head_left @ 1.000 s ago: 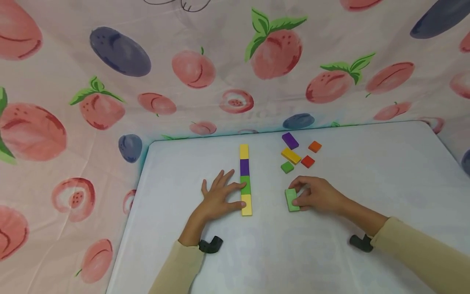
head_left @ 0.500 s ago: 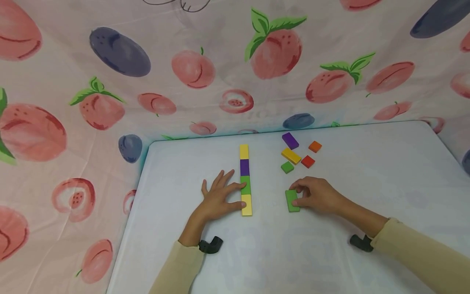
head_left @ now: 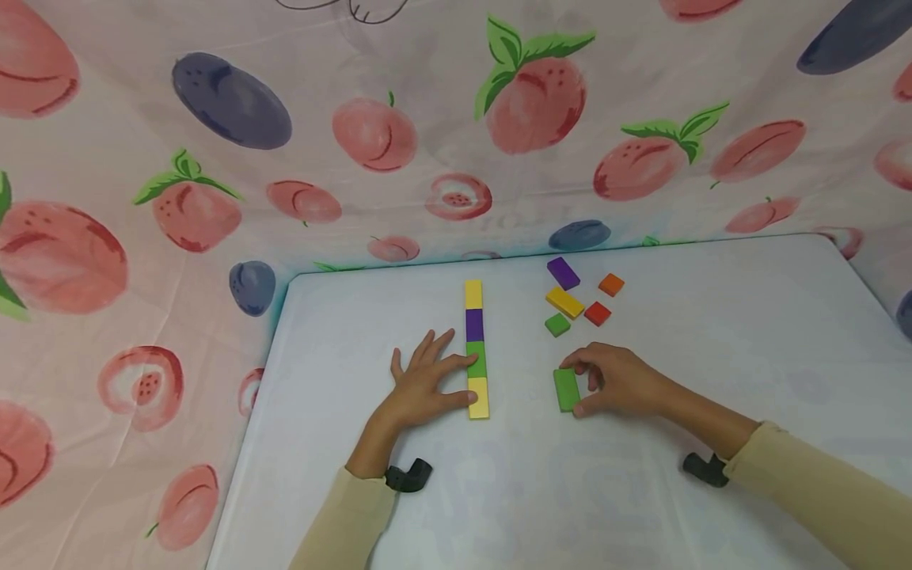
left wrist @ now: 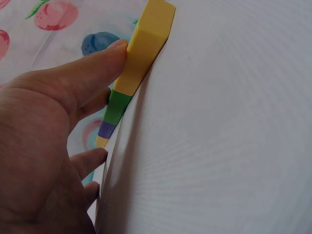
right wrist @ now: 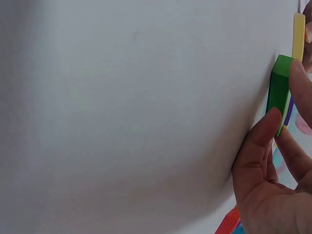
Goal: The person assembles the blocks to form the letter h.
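In the head view a row of blocks lies end to end: a near yellow block (head_left: 479, 398), a green block (head_left: 476, 360), a purple block (head_left: 474, 325) and a far yellow block (head_left: 473, 294). My left hand (head_left: 420, 388) has its fingers spread; the thumb touches the near yellow block and the index finger the green one. The left wrist view shows the thumb against the side of the yellow block (left wrist: 141, 48). To the right of the row, my right hand (head_left: 620, 384) pinches a separate green block (head_left: 566, 389) between curled finger and thumb on the table.
Loose blocks lie beyond my right hand: a purple block (head_left: 564, 273), a yellow block (head_left: 565, 302), a small green block (head_left: 557, 324), a red block (head_left: 597, 314) and an orange block (head_left: 611, 284). Fruit-patterned cloth (head_left: 427, 63) hangs behind the white table (head_left: 748, 317).
My right thumb has slid from the top of the separate green block to its near right edge. The left hand and the row have stayed put.
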`<state>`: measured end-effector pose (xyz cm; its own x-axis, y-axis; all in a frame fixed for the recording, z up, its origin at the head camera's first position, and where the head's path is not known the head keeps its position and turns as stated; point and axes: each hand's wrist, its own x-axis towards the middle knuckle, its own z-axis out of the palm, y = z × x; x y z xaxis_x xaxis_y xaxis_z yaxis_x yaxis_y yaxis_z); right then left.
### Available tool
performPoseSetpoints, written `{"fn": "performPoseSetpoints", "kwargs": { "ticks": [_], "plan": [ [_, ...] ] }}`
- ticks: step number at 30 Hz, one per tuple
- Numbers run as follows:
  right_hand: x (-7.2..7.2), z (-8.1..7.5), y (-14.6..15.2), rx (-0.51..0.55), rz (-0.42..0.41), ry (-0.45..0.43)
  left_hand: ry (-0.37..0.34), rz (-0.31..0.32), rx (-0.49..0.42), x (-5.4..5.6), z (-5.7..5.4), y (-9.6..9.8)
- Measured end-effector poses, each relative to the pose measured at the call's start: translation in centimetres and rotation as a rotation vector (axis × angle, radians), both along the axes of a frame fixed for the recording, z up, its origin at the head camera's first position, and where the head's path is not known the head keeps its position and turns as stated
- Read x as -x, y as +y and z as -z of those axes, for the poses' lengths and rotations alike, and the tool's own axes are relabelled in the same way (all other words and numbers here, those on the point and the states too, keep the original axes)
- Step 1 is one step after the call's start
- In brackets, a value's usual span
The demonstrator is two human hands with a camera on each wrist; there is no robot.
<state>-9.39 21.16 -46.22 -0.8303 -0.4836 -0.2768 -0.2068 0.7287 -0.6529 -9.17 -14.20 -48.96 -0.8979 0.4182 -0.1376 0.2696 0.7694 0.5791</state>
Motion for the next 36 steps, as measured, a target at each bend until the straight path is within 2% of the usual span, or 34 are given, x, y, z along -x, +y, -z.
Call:
{"fn": "performPoseSetpoints", "kwargs": {
  "ticks": [9, 36],
  "plan": [
    [-0.09, -0.13, 0.02, 0.015, -0.023, 0.023, 0.007, 0.000, 0.001, 0.01, 0.23, -0.07],
    [0.29, 0.21, -0.12, 0.013, -0.008, -0.013, 0.000, 0.006, -0.003, 0.05, 0.01, -0.02]
  ]
}}
